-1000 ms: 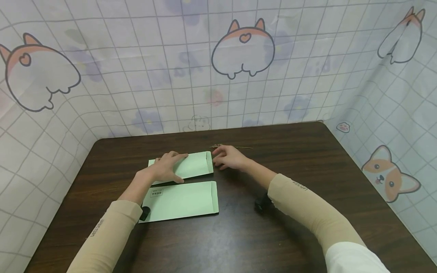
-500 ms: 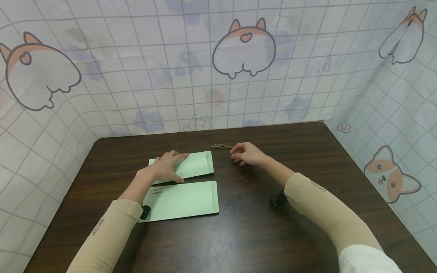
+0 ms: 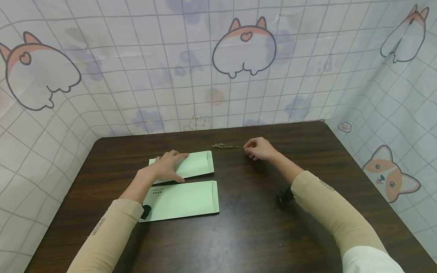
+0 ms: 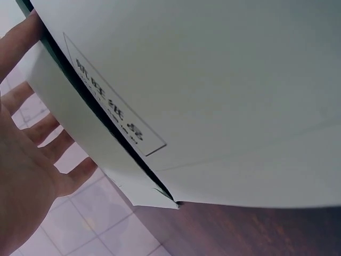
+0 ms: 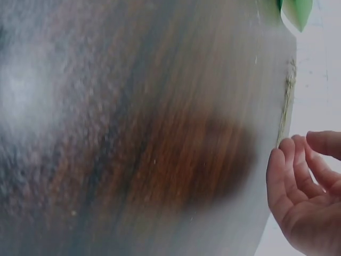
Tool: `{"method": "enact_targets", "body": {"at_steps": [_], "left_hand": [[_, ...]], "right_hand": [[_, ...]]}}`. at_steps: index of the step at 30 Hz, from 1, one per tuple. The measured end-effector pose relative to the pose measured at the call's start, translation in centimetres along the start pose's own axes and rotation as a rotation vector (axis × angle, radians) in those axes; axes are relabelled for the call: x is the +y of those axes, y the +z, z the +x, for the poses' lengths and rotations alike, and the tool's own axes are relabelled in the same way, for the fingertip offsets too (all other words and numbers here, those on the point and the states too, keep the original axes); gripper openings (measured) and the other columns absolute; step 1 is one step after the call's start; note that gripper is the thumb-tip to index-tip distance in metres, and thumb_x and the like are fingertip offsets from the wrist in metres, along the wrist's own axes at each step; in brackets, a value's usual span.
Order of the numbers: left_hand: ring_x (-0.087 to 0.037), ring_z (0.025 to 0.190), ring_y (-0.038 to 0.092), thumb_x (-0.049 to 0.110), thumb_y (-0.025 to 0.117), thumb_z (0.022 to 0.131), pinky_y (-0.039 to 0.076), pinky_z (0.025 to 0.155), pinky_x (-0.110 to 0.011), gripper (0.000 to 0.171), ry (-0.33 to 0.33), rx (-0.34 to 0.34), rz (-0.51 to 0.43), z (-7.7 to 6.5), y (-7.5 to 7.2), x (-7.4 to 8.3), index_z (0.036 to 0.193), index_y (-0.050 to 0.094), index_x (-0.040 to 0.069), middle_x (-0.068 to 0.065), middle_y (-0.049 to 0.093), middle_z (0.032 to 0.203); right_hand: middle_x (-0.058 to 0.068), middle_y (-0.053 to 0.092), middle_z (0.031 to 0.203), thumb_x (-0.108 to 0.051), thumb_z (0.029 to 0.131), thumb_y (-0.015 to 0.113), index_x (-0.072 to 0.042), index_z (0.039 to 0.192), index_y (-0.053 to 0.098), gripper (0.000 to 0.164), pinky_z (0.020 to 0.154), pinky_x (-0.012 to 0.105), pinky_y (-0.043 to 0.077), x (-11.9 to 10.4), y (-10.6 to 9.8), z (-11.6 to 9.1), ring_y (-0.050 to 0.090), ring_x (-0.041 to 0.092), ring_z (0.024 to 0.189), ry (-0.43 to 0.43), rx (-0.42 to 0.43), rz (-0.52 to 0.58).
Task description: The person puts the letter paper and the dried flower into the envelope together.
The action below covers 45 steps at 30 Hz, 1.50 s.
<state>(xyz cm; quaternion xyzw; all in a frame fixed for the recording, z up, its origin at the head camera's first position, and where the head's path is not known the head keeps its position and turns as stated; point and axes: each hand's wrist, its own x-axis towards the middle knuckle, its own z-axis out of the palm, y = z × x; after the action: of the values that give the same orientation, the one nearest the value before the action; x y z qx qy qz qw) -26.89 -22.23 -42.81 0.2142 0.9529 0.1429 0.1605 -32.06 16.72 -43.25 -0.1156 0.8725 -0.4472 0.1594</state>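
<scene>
Two pale green envelopes lie on the dark wood table, one behind the other. On the rear envelope (image 3: 194,163) rests my left hand (image 3: 165,167), fingers spread, the thumb at its near edge. The front envelope (image 3: 182,201) bears a small printed box, which shows large in the left wrist view. Behind and to the right lies a thin sprig of dried grass (image 3: 227,146), heads to the left, stems to the right. My right hand (image 3: 261,148) is at the stem ends, fingers loosely bent. In the right wrist view the fingertips (image 5: 287,144) meet the stems; no clear pinch shows.
A patterned cloth (image 3: 164,76) hangs behind the table and along its sides. The table's back edge (image 3: 283,124) runs close behind the sprig. Small black devices sit at both wrists, the right one (image 3: 285,195) just above the tabletop.
From beside the rear envelope, my right hand has moved right and slightly back along the sprig to its stem ends. The sprig, envelopes and left hand stay in place.
</scene>
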Motion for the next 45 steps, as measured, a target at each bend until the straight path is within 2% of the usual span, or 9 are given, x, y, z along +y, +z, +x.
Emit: {"method": "enact_targets", "body": {"at_steps": [9,21,25,32,38,45], "left_hand": [[-0.046,0.143,0.032,0.040,0.087,0.083,0.023,0.107,-0.076,0.102,0.001,0.003,0.010,0.1,0.0,-0.1,0.164,0.030,0.016,-0.024,0.032,0.157],[-0.047,0.144,0.029,0.039,0.087,0.084,0.020,0.108,-0.077,0.102,-0.003,-0.004,-0.003,0.0,0.2,-0.1,0.164,0.029,0.016,-0.023,0.031,0.158],[-0.047,0.144,0.029,0.039,0.087,0.084,0.019,0.108,-0.077,0.101,-0.004,-0.004,-0.008,0.0,0.2,0.0,0.164,0.029,0.016,-0.024,0.031,0.158],[-0.047,0.145,0.029,0.040,0.087,0.084,0.020,0.108,-0.077,0.101,-0.008,-0.002,-0.001,0.1,0.2,-0.1,0.164,0.029,0.016,-0.024,0.031,0.158],[-0.046,0.144,0.029,0.040,0.087,0.083,0.019,0.108,-0.077,0.102,-0.011,-0.002,-0.005,0.0,0.2,0.0,0.164,0.029,0.017,-0.024,0.031,0.158],[-0.046,0.145,0.029,0.039,0.087,0.084,0.019,0.108,-0.077,0.101,-0.011,-0.002,-0.004,0.0,0.0,0.1,0.164,0.029,0.017,-0.024,0.030,0.158]], "right_hand": [[0.020,0.067,0.112,-0.013,0.104,0.059,0.004,0.121,0.069,0.026,0.074,0.036,0.060,0.7,-1.1,0.2,0.067,0.027,0.089,0.050,0.110,-0.024],[0.017,0.067,0.104,-0.011,0.103,0.060,0.004,0.118,0.069,0.024,0.065,0.030,0.057,1.5,-0.9,0.5,0.067,0.026,0.083,0.090,0.211,-0.072],[0.019,0.068,0.108,-0.009,0.101,0.062,0.004,0.118,0.069,0.023,0.066,0.031,0.057,1.7,-0.7,0.7,0.068,0.029,0.084,0.080,0.226,-0.102],[0.018,0.070,0.108,-0.008,0.099,0.065,0.002,0.112,0.072,0.018,0.085,0.047,0.052,1.7,-0.4,1.3,0.065,0.035,0.099,0.034,0.203,-0.257],[0.021,0.070,0.113,-0.009,0.099,0.065,0.001,0.111,0.072,0.017,0.086,0.050,0.053,1.5,0.0,1.4,0.066,0.037,0.102,0.013,0.199,-0.322],[0.016,0.071,0.105,-0.009,0.099,0.066,0.000,0.103,0.074,0.012,0.081,0.047,0.054,1.4,-0.1,1.5,0.067,0.033,0.093,0.013,0.210,-0.352]]}}
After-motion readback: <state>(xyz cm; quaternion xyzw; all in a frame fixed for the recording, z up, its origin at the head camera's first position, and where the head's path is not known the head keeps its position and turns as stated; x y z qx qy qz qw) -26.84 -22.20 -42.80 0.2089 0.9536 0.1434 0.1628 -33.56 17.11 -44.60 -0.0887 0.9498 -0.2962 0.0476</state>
